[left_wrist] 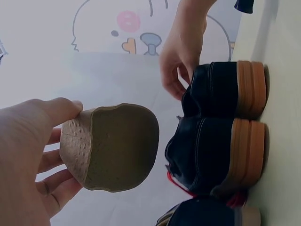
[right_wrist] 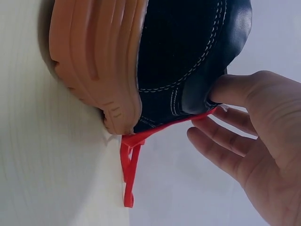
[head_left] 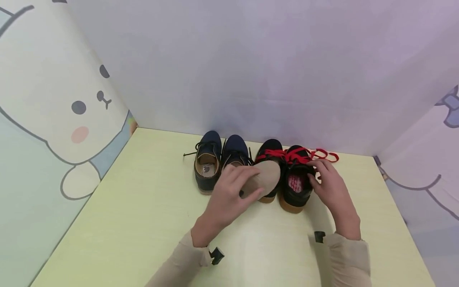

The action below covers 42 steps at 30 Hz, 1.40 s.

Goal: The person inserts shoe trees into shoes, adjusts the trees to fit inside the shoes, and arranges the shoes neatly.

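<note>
My left hand (head_left: 227,195) holds a beige insole (head_left: 268,175) above the table, with the thumb on one side and the fingers on the other. In the left wrist view the insole (left_wrist: 124,148) looks bent into a cup shape. My right hand (head_left: 332,191) grips the collar of the rightmost black shoe (head_left: 295,200) at its right side. Its thumb lies at the collar edge in the right wrist view, beside the red laces (right_wrist: 134,148). A patterned pink lining (head_left: 295,183) shows inside this shoe. The other red-laced black shoe (head_left: 270,145) stands left of it, partly hidden by the insole.
Two navy shoes (head_left: 208,181) with dark laces stand to the left in the same row, toes toward the back wall (head_left: 251,99). The pale yellow table (head_left: 143,207) runs up to the wall. Cartoon-printed panels (head_left: 39,119) flank both sides.
</note>
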Motion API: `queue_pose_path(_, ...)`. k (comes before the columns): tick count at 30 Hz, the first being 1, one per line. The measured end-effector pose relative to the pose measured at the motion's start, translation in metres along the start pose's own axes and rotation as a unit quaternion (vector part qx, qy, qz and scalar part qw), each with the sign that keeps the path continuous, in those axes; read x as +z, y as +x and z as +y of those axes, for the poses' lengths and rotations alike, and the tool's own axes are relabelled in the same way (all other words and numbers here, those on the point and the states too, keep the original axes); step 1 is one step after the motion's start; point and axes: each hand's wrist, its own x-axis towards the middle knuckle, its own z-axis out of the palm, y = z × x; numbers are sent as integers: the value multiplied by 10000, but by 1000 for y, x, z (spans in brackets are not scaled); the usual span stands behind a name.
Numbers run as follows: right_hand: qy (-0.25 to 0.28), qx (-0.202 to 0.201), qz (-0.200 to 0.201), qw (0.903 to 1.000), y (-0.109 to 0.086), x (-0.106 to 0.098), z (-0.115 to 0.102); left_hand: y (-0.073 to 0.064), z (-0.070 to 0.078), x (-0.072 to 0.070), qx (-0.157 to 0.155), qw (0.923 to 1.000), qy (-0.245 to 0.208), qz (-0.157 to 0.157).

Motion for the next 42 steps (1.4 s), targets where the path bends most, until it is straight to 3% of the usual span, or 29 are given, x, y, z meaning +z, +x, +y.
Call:
queue_pose_path(6,-96,93,122,9998,0,1,-2,5,7,20,181,9998,42,-101)
queue_pose_path(15,-278,-55,607,9978,0,5,-4,6,12,41,36,9992,-167,-359)
queue_pose_path(27,-345,-200,953,9946,0,5,-5,12,18,56,9,9986,-25,-535)
queue_pose_path(42,-315,-142,1071,9936,-2,6,-6,19,32,71,104,9968,317,-726)
